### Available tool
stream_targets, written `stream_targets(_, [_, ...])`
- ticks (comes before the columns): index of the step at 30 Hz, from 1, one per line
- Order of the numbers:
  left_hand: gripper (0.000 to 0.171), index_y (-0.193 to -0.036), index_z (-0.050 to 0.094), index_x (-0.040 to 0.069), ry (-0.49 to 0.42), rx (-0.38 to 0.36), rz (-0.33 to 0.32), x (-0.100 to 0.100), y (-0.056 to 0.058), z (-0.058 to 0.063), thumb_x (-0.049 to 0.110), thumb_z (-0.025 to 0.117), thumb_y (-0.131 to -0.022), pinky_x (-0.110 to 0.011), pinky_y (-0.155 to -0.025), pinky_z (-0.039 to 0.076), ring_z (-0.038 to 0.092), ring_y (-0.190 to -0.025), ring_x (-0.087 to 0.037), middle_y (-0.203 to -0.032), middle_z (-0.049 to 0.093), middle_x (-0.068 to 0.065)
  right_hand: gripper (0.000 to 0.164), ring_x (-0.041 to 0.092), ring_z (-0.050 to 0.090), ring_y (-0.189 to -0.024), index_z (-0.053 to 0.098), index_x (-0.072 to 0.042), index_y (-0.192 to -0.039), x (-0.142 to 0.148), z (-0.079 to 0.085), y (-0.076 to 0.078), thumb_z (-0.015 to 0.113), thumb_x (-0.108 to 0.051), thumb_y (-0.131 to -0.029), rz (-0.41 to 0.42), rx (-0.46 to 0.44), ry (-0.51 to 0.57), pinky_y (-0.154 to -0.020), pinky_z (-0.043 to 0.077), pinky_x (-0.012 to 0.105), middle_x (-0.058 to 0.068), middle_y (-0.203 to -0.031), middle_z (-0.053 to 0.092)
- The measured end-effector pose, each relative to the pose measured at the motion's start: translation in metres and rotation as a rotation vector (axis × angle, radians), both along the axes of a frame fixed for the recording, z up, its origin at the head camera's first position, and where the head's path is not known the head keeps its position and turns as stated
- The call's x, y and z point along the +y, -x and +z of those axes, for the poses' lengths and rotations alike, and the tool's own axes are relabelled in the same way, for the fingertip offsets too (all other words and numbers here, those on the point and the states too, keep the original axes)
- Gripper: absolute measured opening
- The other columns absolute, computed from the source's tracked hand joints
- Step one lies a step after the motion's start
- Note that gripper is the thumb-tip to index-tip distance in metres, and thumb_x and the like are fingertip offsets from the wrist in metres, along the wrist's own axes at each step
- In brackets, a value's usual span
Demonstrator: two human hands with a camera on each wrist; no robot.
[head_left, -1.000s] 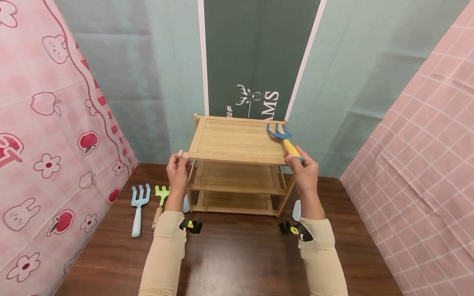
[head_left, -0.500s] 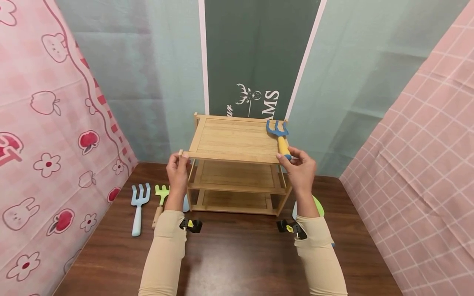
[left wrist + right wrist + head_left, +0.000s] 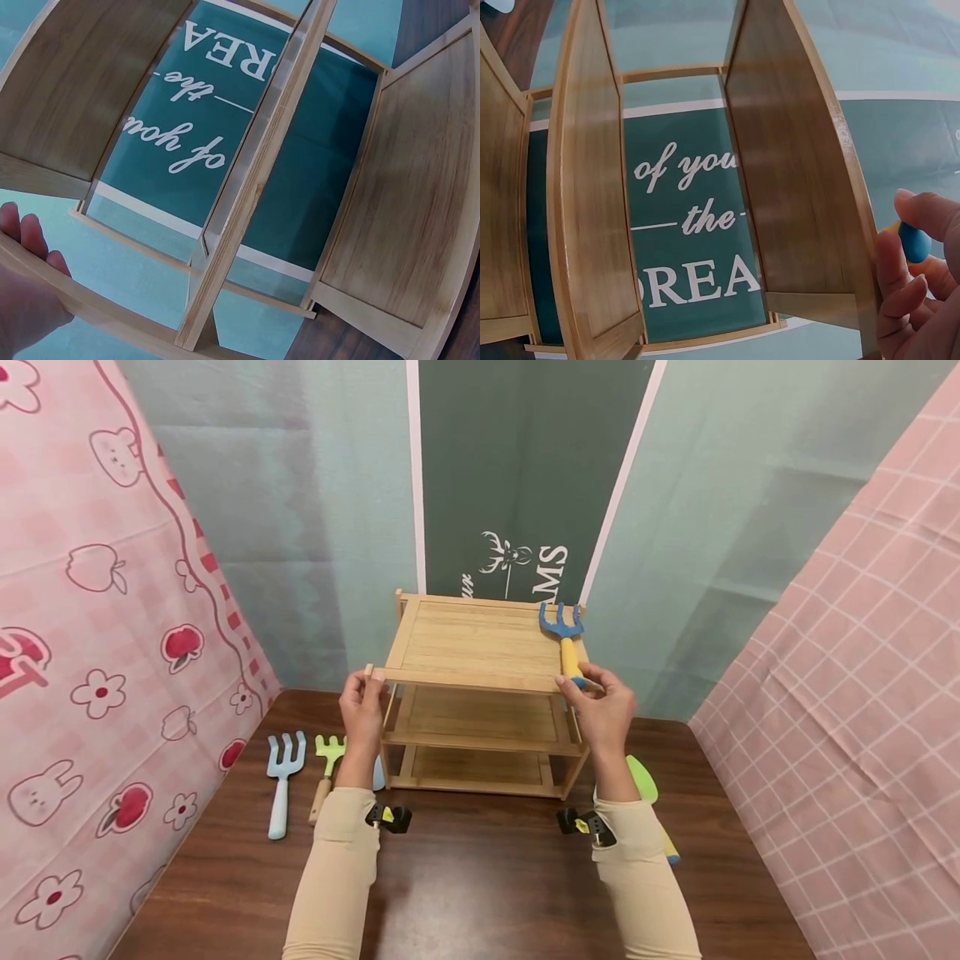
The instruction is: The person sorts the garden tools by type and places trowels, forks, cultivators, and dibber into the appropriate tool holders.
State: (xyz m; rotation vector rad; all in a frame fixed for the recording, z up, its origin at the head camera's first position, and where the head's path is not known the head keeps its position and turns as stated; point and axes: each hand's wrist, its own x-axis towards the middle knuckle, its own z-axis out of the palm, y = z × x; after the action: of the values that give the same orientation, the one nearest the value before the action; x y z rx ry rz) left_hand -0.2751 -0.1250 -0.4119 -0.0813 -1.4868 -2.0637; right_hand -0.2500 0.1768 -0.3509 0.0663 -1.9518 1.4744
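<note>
A three-tier wooden shelf rack [image 3: 472,643] stands at the back of the table. My left hand [image 3: 363,706] grips the front left corner of its top tier; in the left wrist view the fingers [image 3: 31,234] curl round the side rail. At the other end, a hand rake [image 3: 561,627] with blue tines and a yellow handle lies over the right part of the top board, tines pointing back. My right hand [image 3: 603,710] pinches the handle's butt at the front edge. The right wrist view shows the blue handle end [image 3: 915,241] between thumb and fingers.
Left of the rack lie a light blue hand fork [image 3: 278,789] and a green rake [image 3: 328,752] with a wooden handle. A light blue piece [image 3: 378,774] shows behind the left wrist. A green blade [image 3: 642,779] and a yellow handle [image 3: 670,847] lie by the right forearm.
My right hand has shifted left and brought the rake further onto the top board, turning its handle to point more straight toward me. The left hand keeps its grip on the corner.
</note>
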Motion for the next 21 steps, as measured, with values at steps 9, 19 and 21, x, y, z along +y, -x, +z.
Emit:
stream_targets(9, [0.004,-0.089,0.055,0.011,0.006,-0.002,-0.002,0.000,-0.002,0.002,0.011,0.055,-0.093,-0.032,-0.076,0.043,0.053,-0.077,-0.014,-0.076,0.054,-0.004,0.039,-0.002,0.060,-0.061,0.066,0.005,-0.106,0.001,-0.002,0.001,0.079,-0.013,-0.074,0.019,-0.031,-0.032,-0.053,0.048,0.016,0.018,-0.101,0.065])
stream_targets(19, [0.006,-0.090,0.055,0.009,0.017,-0.006,0.009,0.001,0.000,0.000,0.015,0.056,-0.093,-0.032,-0.078,0.043,0.053,-0.078,-0.016,-0.077,0.054,-0.002,0.044,0.023,0.065,-0.073,0.064,0.003,-0.112,0.004,0.001,-0.004,0.079,-0.014,-0.075,0.016,-0.082,-0.100,-0.056,0.048,0.017,0.017,-0.106,0.064])
stream_targets(21, [0.008,-0.091,0.055,0.008,0.021,-0.008,0.016,0.001,-0.001,-0.001,0.016,0.056,-0.093,-0.029,-0.077,0.043,0.054,-0.078,-0.016,-0.077,0.055,-0.003,0.046,0.028,0.066,-0.076,0.062,0.003,-0.116,0.005,0.003,-0.009,0.077,-0.015,-0.077,0.022,-0.095,-0.148,-0.059,0.051,0.023,0.018,-0.109,0.063])
